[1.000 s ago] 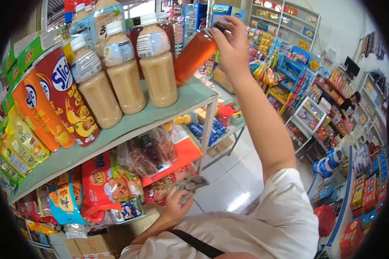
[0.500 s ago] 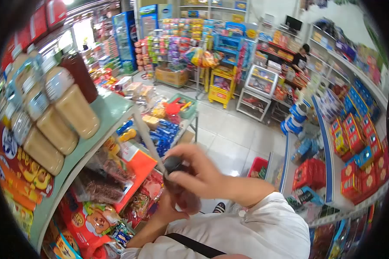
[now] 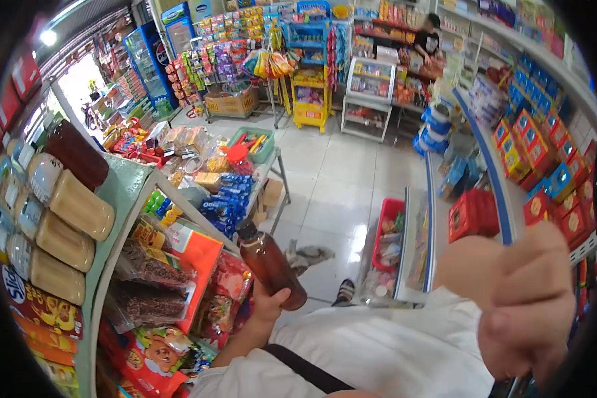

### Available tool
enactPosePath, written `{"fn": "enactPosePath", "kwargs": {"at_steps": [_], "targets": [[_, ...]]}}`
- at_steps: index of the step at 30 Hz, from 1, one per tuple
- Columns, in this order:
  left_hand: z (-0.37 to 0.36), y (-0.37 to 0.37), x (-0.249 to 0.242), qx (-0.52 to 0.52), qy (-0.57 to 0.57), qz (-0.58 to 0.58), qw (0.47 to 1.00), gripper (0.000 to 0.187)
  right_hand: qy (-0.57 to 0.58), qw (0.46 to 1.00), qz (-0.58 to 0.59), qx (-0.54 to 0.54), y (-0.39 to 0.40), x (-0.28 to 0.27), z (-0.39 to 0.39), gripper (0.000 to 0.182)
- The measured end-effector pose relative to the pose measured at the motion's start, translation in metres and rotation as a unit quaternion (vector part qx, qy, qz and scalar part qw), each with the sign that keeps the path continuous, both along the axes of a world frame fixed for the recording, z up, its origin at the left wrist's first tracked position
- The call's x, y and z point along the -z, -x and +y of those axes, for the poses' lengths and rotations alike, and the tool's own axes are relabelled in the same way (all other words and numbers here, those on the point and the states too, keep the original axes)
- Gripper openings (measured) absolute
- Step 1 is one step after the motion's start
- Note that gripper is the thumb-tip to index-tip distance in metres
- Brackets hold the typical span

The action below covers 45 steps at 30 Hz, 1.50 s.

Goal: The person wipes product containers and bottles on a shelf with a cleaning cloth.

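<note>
My left hand [image 3: 270,306] is closed around the lower part of a clear bottle [image 3: 269,265] of reddish-brown liquid. Tilted in front of my white shirt, the bottle has its black cap [image 3: 247,230] on. My right hand [image 3: 527,308] is raised close to the camera at the right, away from the bottle, with its fingers curled into a fist; nothing shows in it. On the green shelf [image 3: 123,189] to my left stand several bottles of beige contents [image 3: 79,205] and another dark reddish-brown bottle [image 3: 79,154].
Below the green shelf hang snack packs [image 3: 152,358]. A table ahead holds blue packets [image 3: 225,202] and a green basket [image 3: 262,142]. Red boxes [image 3: 474,215] fill shelving on the right. A red crate [image 3: 385,232] sits on the tiled floor. A person [image 3: 428,46] stands at the back.
My right hand has left the bottle's cap and swung up to the right, closed. My left hand still holds the bottle. The view has shifted, showing more floor.
</note>
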State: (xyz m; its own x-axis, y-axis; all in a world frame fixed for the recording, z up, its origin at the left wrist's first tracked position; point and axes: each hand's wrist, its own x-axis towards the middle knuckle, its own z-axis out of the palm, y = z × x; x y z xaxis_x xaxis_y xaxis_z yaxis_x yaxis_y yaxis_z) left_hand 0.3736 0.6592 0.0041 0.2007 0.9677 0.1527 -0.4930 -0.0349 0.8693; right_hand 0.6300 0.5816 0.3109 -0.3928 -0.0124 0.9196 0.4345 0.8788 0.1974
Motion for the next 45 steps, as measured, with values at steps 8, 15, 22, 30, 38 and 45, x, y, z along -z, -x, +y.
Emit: {"fn": "enactPosePath", "kwargs": {"at_steps": [8, 15, 22, 30, 38, 45], "targets": [[-0.005, -0.013, -0.016, 0.052, 0.034, 0.005, 0.998, 0.069, 0.150, 0.983, -0.101, 0.042, -0.004, -0.013, -0.047, 0.012], [-0.004, -0.011, -0.015, 0.094, 0.023, 0.043, 0.994, 0.068, 0.172, 0.982, -0.072, -0.007, -0.014, -0.003, -0.036, 0.012], [-0.003, -0.017, -0.016, 0.059, 0.028, 0.063, 0.996, 0.071, 0.243, 0.950, -0.075, -0.183, -0.018, -0.006, -0.020, 0.016], [-0.002, -0.016, -0.007, 0.051, 0.028, 0.061, 0.996, 0.073, 0.124, 0.897, -0.075, -0.418, -0.004, -0.002, 0.019, 0.007], [0.004, -0.015, -0.017, 0.092, 0.039, -0.042, 0.994, 0.066, 0.346, 0.924, 0.028, -0.160, 0.006, 0.099, 0.058, 0.036], [0.011, -0.014, -0.021, 0.086, 0.050, -0.138, 0.985, 0.078, 0.709, 0.655, 0.200, -0.171, 0.075, 0.272, 0.088, 0.038]]}}
